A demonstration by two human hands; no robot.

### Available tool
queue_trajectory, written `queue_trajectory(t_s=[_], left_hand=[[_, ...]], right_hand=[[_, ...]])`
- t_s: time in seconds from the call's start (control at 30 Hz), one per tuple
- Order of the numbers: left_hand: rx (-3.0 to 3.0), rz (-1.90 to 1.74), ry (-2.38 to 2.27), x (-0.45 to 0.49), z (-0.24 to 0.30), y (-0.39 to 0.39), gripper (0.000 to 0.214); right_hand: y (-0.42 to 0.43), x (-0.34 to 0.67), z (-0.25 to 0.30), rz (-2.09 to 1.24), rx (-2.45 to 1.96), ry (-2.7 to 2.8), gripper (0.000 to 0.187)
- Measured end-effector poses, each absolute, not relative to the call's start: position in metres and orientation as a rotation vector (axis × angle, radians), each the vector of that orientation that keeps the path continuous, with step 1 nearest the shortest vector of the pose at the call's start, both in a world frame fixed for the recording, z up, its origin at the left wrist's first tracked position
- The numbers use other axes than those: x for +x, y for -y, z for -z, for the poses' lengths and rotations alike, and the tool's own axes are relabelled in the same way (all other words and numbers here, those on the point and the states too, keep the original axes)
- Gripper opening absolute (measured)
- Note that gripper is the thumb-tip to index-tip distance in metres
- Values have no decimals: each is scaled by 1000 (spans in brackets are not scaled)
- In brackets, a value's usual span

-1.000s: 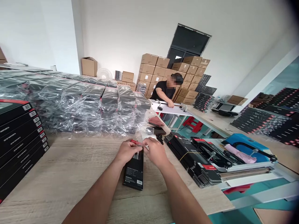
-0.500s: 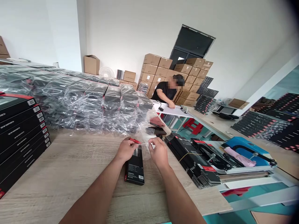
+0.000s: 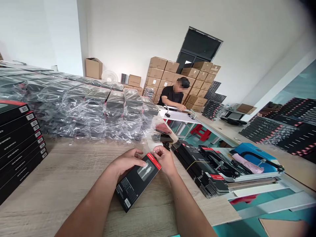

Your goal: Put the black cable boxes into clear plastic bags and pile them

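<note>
A flat black box [image 3: 135, 186] with a red top edge and a picture of a cable plug is tilted above the wooden table. My left hand [image 3: 128, 160] grips its left side, the thumb lying on the printed front. At the red end, my right hand [image 3: 165, 160] has its fingers curled by the upper corner; its fingertips are partly hidden, and I cannot make out what they pinch. Just right of my right hand lies a bundle of flat black cartons [image 3: 195, 164] held by a yellow band.
Plastic-wrapped black boxes [image 3: 98, 112] are piled across the back of the table. More black boxes [image 3: 17, 148] stand stacked at left. A paper trimmer [image 3: 256, 161] sits at right. Beyond, a person [image 3: 172, 95] works at a white board before brown cartons [image 3: 158, 72].
The box has been turned and raised off the table, its red end now showing between my hands. My left hand has shifted onto its front. The view has swung slightly right.
</note>
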State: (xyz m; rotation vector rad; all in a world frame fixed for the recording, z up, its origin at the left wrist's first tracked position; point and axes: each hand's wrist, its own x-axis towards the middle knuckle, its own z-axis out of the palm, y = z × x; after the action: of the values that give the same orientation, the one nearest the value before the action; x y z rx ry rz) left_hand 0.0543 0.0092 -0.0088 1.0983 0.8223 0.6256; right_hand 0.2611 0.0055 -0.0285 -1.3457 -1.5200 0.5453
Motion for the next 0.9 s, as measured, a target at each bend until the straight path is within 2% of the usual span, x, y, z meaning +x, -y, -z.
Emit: queue_trajectory(t_s=[0.17, 0.4, 0.6, 0.9], left_hand=[[1160, -653, -896, 60, 5, -6, 65], [1212, -653, -917, 61, -1, 0, 62], [1268, -679, -965, 66, 7, -2, 80], [1508, -921, -1113, 76, 13, -6, 64]], right_hand=[[-3, 260, 19, -737, -1267, 1465, 35], [-1, 264, 16, -699, -1330, 1464, 37], [-3, 261, 20, -690, -1307, 1473, 36], [0, 259, 27, -205, -1372, 1650, 17]])
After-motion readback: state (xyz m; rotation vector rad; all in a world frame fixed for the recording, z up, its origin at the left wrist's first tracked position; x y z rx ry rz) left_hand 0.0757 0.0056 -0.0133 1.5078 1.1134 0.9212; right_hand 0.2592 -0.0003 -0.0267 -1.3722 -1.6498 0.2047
